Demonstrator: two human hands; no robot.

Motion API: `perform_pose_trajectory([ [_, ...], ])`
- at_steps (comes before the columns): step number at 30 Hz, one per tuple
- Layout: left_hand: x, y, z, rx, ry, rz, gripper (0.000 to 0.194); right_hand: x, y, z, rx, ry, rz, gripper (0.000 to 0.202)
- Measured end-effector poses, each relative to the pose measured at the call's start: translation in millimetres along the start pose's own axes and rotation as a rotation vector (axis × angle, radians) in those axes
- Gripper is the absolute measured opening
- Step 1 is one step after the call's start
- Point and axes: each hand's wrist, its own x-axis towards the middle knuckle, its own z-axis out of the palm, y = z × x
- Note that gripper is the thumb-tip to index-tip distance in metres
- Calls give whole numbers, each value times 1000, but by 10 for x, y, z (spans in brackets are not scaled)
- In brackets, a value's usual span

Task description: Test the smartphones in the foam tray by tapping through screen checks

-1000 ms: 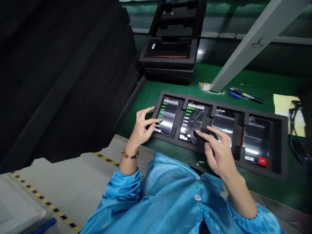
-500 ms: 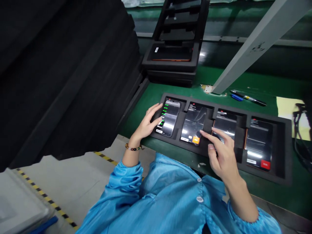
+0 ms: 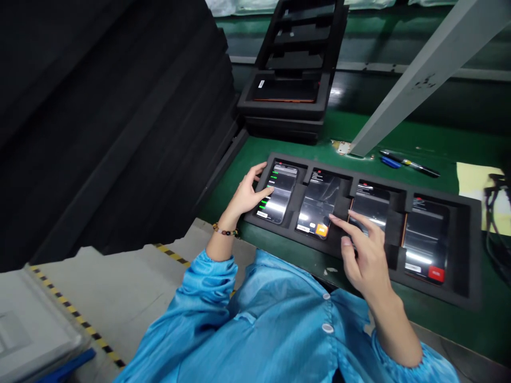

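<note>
A black foam tray (image 3: 475, 255) holds several smartphones in a row of slots. At its left end lies a smartphone with green text lines (image 3: 281, 194). My left hand (image 3: 246, 194) is open at that end, its fingers along the tray edge and its thumb on or just over this screen. My right hand (image 3: 366, 255) is open, fingers spread, with nothing held. Its index fingertip is by the right edge of the phone with an orange button (image 3: 318, 205); another finger reaches the left edge of the third phone (image 3: 371, 205). The rightmost phone (image 3: 426, 239) shows a red button.
Stacked black foam trays (image 3: 279, 114) stand at the back, a phone (image 3: 285, 90) in the top one. A tall black stack (image 3: 120, 122) fills the left. A grey post (image 3: 399, 90), pens (image 3: 411, 164), yellow paper (image 3: 475, 183) and dark cables (image 3: 493, 207) are on the green bench (image 3: 347, 125).
My left thumb has moved up and right over the leftmost phone, and its text lines have changed. The right hand has barely moved. The view has shifted slightly.
</note>
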Motion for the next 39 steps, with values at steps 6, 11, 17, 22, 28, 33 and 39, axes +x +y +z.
perform_pose_trajectory([
  [6, -135, 49, -201, -42, -199, 36, 100, 23, -14, -8, 9, 0, -3, 45],
  [11, -192, 75, -283, -93, -264, 42, 104, 24, -4, -11, 5, -13, 3, 45],
  [17, -42, 65, -58, -154, 45, -52, 63, 17, -9, -20, 3, -6, -2, 44],
  [22, 46, 96, 82, -86, 198, -159, 53, 12, -9, -12, -1, 3, 9, 43],
  [28, 58, 121, 107, -56, 210, -132, 56, 17, -16, -14, 4, 12, -4, 43],
  [33, 53, 146, 102, -34, 198, -116, 56, 18, -15, -14, 8, 9, 6, 44],
  [39, 55, 141, 105, -26, 205, -101, 55, -6, 10, -16, 12, -7, 18, 44],
])
